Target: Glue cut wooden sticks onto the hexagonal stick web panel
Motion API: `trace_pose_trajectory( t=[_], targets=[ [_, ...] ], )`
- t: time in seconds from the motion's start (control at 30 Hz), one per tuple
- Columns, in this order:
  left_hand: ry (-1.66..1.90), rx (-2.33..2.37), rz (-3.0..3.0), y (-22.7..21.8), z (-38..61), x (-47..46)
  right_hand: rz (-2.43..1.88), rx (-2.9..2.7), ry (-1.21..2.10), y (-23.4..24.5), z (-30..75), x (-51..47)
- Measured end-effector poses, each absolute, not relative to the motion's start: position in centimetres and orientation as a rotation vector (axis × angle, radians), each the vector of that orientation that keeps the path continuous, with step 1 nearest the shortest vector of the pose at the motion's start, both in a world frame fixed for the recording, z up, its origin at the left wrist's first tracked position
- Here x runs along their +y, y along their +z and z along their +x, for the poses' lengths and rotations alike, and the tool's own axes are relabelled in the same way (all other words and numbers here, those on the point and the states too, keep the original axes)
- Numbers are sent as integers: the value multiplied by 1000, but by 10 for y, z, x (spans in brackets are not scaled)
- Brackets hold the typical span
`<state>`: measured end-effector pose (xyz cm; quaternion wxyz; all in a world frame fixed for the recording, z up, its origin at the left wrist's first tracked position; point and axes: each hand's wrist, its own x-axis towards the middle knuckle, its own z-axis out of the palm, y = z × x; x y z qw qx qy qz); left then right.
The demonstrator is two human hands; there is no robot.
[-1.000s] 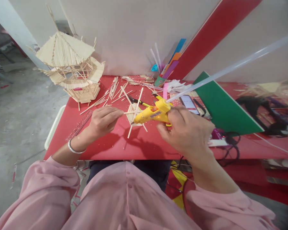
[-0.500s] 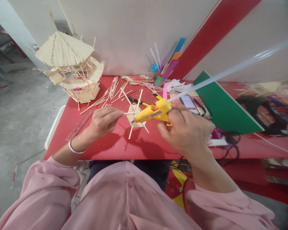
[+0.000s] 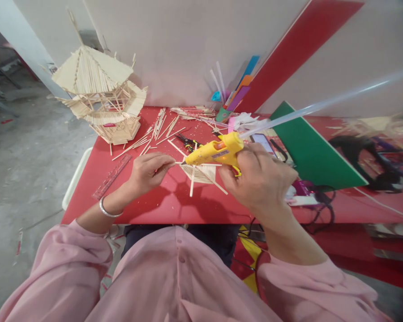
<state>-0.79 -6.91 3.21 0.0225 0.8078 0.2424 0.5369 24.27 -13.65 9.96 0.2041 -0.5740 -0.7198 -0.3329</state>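
Note:
My left hand (image 3: pixel 152 172) is closed, pinching one spoke end of a six-armed wooden stick frame (image 3: pixel 201 175) above the red table. Thin sticks run between its spokes like a web. Wrapped around the handle of a yellow hot glue gun (image 3: pixel 215 152), my right hand (image 3: pixel 263 176) holds it level, pointing left. The gun's dark nozzle is at the pinched spoke, close to my left fingertips; whether it touches cannot be seen. A long clear glue stick (image 3: pixel 309 107) sticks out of the gun's back. Part of the frame is hidden behind the gun.
A pagoda-like stick model (image 3: pixel 97 94) stands at the back left. Loose sticks (image 3: pixel 159 125), pliers (image 3: pixel 188 143) and a clear ruler (image 3: pixel 112 176) lie on the red table (image 3: pixel 147 205). Further right are a pen cup (image 3: pixel 223 114), a phone (image 3: pixel 263 143) and a green board (image 3: pixel 317 147).
The stick frame has shifted right and turned, and now shows more behind the glue gun. The gun's nozzle has moved slightly up and left, closer to my left fingertips.

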Motion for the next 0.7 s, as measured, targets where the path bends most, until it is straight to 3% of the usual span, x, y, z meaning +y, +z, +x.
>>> trace_pose_trajectory(
  t=[0.7],
  targets=[
    [1367, 758, 1914, 32, -8, -76, -1506, -2082, -965, 102, 240, -135]
  ],
)
